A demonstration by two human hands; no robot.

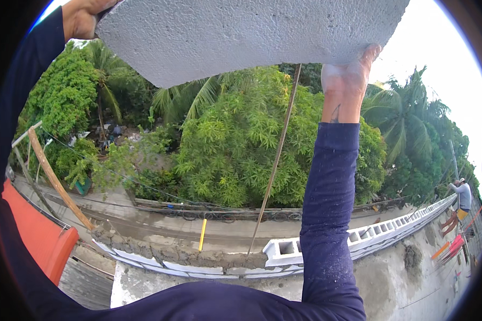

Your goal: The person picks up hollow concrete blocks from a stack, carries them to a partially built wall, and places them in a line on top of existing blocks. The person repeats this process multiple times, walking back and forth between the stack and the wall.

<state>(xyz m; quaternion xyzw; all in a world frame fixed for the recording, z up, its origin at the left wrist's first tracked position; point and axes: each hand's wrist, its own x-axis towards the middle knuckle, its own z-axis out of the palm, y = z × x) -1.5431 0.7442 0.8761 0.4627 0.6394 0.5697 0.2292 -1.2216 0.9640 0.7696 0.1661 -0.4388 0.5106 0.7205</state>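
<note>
A large grey concrete block (246, 37) is raised overhead at the top of the view, tilted, with its rough side facing me. My left hand (83, 20) grips its left end, the fingertips partly cut off by the picture's edge. Under its right end my right hand (349, 72) is closed, fingers partly hidden, with pale dust on the skin. A thin upright steel bar (277, 158) rises from the wall below and passes out of sight behind the block. Grey mortar (198, 255) lies along the top of the low block wall (193, 268) beneath my arms.
A row of laid hollow blocks (380, 232) runs off to the right. A yellow stick (202, 235) stands at the mortar. Wooden poles (59, 179) and an orange sheet (35, 230) are at left. Another person (460, 200) sits on the far right wall. Trees (241, 144) stand beyond.
</note>
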